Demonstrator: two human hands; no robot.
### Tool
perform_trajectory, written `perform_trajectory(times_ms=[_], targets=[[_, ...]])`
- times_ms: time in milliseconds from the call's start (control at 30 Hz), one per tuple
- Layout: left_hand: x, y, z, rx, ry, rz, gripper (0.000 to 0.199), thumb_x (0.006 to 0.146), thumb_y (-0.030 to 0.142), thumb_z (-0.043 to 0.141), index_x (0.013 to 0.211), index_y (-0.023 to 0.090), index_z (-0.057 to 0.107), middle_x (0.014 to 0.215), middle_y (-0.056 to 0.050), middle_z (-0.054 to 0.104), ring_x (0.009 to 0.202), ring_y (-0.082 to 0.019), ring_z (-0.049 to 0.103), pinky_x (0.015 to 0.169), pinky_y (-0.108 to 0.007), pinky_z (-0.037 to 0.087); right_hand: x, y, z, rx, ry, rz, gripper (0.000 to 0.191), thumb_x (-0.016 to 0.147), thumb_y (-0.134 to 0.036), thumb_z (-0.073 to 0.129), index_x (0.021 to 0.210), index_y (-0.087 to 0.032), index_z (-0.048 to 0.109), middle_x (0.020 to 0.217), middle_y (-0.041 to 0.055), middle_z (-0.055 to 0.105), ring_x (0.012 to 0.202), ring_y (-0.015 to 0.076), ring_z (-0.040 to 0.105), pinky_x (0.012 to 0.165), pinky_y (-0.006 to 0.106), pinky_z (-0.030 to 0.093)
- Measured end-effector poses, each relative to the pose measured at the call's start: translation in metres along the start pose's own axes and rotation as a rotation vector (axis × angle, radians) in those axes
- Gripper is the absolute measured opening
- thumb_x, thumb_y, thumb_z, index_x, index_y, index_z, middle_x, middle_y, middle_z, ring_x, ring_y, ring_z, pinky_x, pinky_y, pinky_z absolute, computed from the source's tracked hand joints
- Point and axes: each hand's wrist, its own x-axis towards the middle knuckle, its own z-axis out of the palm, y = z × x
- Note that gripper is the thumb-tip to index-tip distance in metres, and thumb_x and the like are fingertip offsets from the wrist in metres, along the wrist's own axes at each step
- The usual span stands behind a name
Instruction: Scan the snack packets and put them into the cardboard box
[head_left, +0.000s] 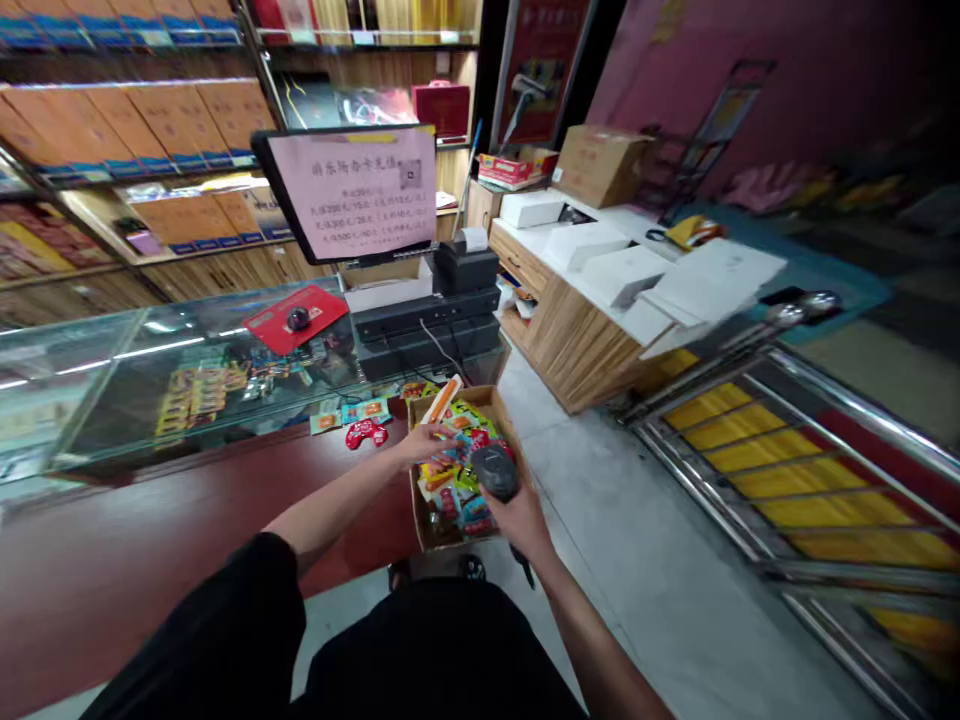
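A cardboard box (pixel 417 508) full of small colourful snack packets (pixel 452 505) stands at the counter's right end. My left hand (pixel 429 445) reaches over its left side, fingers closed on a small bluish packet (pixel 459 447) among the others; the grip is partly blurred. Just above those fingers, a long orange-and-white stick-shaped packet (pixel 442 398) leans up at the box's far edge. In my right hand (pixel 523 512) is a dark handheld barcode scanner (pixel 495 472), its head above the packets. Loose packets (pixel 366 411) and a red gamepad-shaped packet (pixel 366 433) lie left of the box.
Behind the box stand a monitor (pixel 352 200) with a paper sign and a black receipt printer (pixel 466 265). A glass display counter (pixel 150 350) carries a red sheet (pixel 300 318). Right are a wooden cabinet (pixel 574 350) with white boxes and a metal barrier (pixel 780 460).
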Motion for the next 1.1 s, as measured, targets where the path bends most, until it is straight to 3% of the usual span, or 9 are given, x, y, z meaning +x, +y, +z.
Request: perform_trajectory(times_ms=[133, 300, 533, 700, 867, 1000, 1100], targets=[[-0.009, 0.001, -0.02, -0.039, 0.024, 0.034, 0.059, 0.063, 0.05, 0.08, 0.109, 0.016, 0.066, 0.091, -0.007, 0.073, 0.072, -0.019, 0.071, 0.057, -0.027, 0.058, 0.007, -0.018, 0.019, -0.048, -0.002, 0.005, 0.039, 0.073, -0.043, 0.067, 0.098, -0.014, 0.07, 0.087, 0.0124, 0.075, 0.087, 0.0276, 0.072, 0.071, 0.03, 0.054], [-0.016, -0.012, -0.073, -0.005, 0.126, 0.006, 0.052, 0.062, 0.05, 0.08, 0.099, 0.016, 0.067, 0.086, -0.005, 0.072, 0.07, -0.017, 0.07, 0.055, -0.024, 0.056, 0.018, -0.045, 0.055, -0.031, -0.055, -0.009, 0.033, 0.072, -0.043, 0.067, 0.092, -0.016, 0.072, 0.08, 0.0113, 0.075, 0.082, 0.0288, 0.072, 0.066, 0.032, 0.054], [-0.02, -0.05, -0.158, 0.159, 0.323, -0.113, 0.038, 0.071, 0.042, 0.076, 0.099, 0.017, 0.065, 0.085, -0.003, 0.071, 0.068, -0.014, 0.068, 0.056, -0.022, 0.055, 0.037, -0.078, 0.112, -0.042, -0.15, -0.053, 0.041, 0.074, -0.043, 0.066, 0.102, -0.015, 0.069, 0.09, 0.0129, 0.075, 0.091, 0.029, 0.071, 0.075, 0.033, 0.054], [-0.009, -0.086, -0.207, 0.305, 0.414, -0.222, 0.04, 0.073, 0.033, 0.074, 0.107, 0.018, 0.062, 0.083, -0.003, 0.072, 0.065, -0.013, 0.067, 0.053, -0.02, 0.052, 0.044, -0.088, 0.143, -0.091, -0.19, -0.047, 0.039, 0.076, -0.044, 0.064, 0.102, -0.015, 0.068, 0.093, 0.0132, 0.075, 0.095, 0.0294, 0.07, 0.077, 0.034, 0.054], [0.012, -0.112, -0.229, 0.454, 0.489, -0.282, 0.043, 0.067, 0.032, 0.077, 0.105, 0.017, 0.062, 0.101, -0.008, 0.071, 0.075, -0.017, 0.069, 0.059, -0.02, 0.05, 0.048, -0.09, 0.157, -0.131, -0.215, -0.024, 0.04, 0.078, -0.044, 0.062, 0.104, -0.014, 0.066, 0.099, 0.0144, 0.074, 0.099, 0.0301, 0.069, 0.081, 0.036, 0.053], [0.027, -0.12, -0.233, 0.555, 0.545, -0.308, 0.047, 0.067, 0.037, 0.076, 0.106, 0.015, 0.06, 0.109, -0.014, 0.068, 0.098, -0.024, 0.066, 0.072, -0.025, 0.049, 0.052, -0.087, 0.16, -0.129, -0.223, 0.013, 0.042, 0.078, -0.044, 0.061, 0.105, -0.013, 0.067, 0.098, 0.0144, 0.074, 0.098, 0.0293, 0.069, 0.081, 0.036, 0.053], [0.033, -0.122, -0.234, 0.59, 0.546, -0.333, 0.045, 0.064, 0.037, 0.077, 0.101, 0.016, 0.062, 0.109, -0.014, 0.069, 0.103, -0.027, 0.064, 0.076, -0.027, 0.048, 0.055, -0.086, 0.161, -0.125, -0.207, 0.009, 0.041, 0.077, -0.043, 0.062, 0.104, -0.014, 0.068, 0.098, 0.0136, 0.074, 0.097, 0.0289, 0.069, 0.081, 0.035, 0.053]])
